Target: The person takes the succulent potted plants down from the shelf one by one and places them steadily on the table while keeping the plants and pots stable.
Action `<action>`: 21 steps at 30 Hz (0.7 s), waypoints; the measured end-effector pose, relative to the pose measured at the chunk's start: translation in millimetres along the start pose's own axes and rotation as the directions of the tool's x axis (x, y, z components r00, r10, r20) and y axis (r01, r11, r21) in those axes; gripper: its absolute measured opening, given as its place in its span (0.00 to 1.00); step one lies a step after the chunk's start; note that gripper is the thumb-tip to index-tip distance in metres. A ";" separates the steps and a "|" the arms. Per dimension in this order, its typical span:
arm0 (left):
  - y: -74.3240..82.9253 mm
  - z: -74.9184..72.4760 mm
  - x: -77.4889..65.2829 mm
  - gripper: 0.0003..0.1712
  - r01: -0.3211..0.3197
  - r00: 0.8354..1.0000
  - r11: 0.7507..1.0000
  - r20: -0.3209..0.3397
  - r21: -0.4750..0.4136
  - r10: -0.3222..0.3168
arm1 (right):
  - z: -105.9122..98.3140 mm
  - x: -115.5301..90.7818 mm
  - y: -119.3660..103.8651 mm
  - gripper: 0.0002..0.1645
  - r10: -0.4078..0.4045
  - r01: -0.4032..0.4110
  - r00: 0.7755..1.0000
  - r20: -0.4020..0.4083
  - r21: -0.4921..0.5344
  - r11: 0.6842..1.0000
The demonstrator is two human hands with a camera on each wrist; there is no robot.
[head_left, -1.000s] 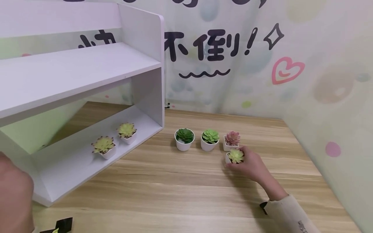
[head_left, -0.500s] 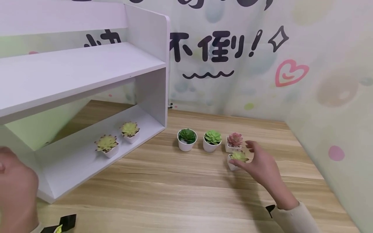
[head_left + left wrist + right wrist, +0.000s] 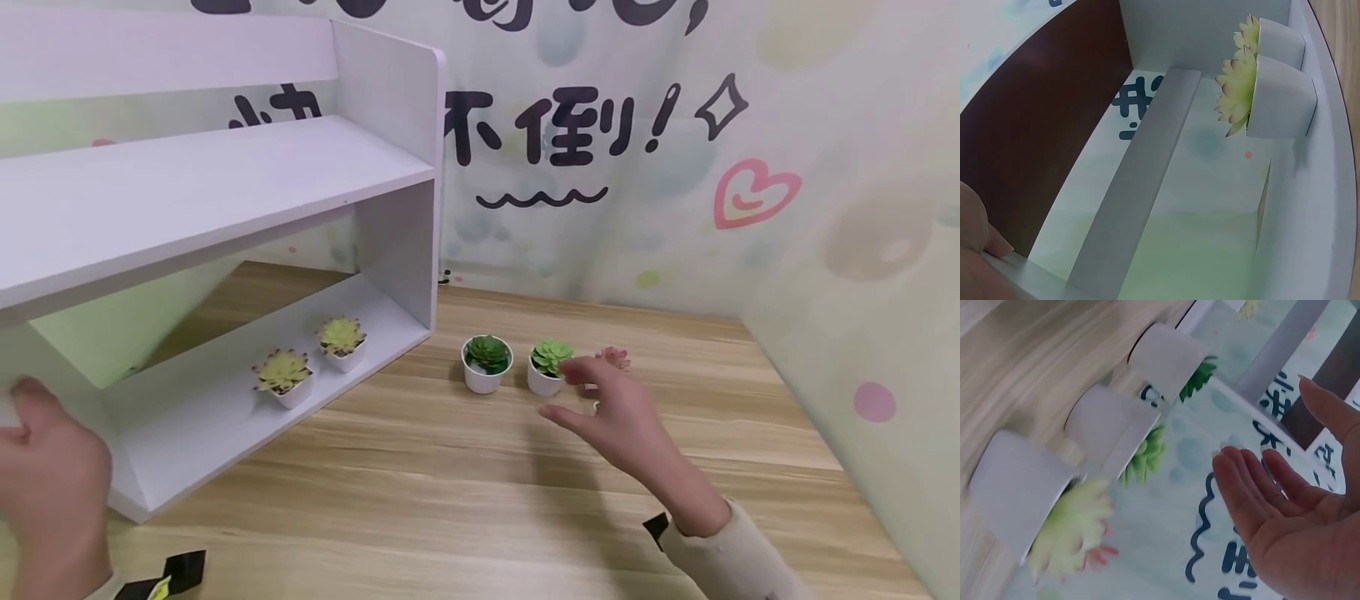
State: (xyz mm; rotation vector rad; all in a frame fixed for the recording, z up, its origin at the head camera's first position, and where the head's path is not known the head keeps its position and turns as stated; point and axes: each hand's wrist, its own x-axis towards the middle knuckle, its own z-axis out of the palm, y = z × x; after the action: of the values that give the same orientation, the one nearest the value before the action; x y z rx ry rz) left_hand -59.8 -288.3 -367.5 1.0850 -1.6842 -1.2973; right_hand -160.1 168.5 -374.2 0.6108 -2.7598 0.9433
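Observation:
My left hand (image 3: 56,467) grips the edge of the white shelf's (image 3: 217,187) left side panel, the thumb showing over the edge in the left wrist view. My right hand (image 3: 626,421) hovers over the table with thumb and fingers spread and nothing between them. Beyond its fingertips stands a bright green potted succulent (image 3: 551,354), and left of that a dark green one (image 3: 486,355). Behind the hand, a pink succulent (image 3: 617,358) is partly covered. A pale yellow-green succulent (image 3: 1075,519) in a white pot is nearly hidden in the head view but plain in the right wrist view.
Two yellowish potted succulents, one nearer (image 3: 282,372) and one farther (image 3: 341,337), stand on the shelf's lower board. The wooden table (image 3: 420,492) meets a printed wall cloth (image 3: 675,242) at the back and right.
The right hand has let go of the pale succulent, spread its fingers and shifted left toward the bright green one. The left hand stays at the shelf panel; the view has shifted slightly.

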 end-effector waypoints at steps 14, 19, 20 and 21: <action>3.1 9.4 -1.1 0.30 -0.231 0.970 0.964 -0.103 -0.132 0.219 | 58.7 39.3 -45.7 0.30 -0.068 0.036 0.984 0.165 0.192 0.981; 4.8 10.2 -2.0 0.30 -0.288 0.955 0.943 -0.127 -0.166 0.269 | 82.5 57.3 -63.8 0.29 -0.064 0.005 0.976 0.206 0.276 0.961; 4.3 10.6 -1.6 0.30 -0.302 0.951 0.937 -0.132 -0.176 0.281 | 86.1 60.0 -66.2 0.29 -0.062 -0.002 0.974 0.217 0.281 0.960; 3.9 10.9 -0.7 0.30 -0.300 0.951 0.935 -0.135 -0.189 0.278 | 89.9 62.5 -68.3 0.29 -0.062 -0.003 0.973 0.222 0.281 0.960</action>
State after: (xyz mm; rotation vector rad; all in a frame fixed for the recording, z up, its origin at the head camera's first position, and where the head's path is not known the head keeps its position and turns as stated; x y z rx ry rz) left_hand -70.1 -283.3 -366.2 0.7376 -1.5236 -1.1720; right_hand -189.2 43.8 -390.1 0.8524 -2.8232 1.3502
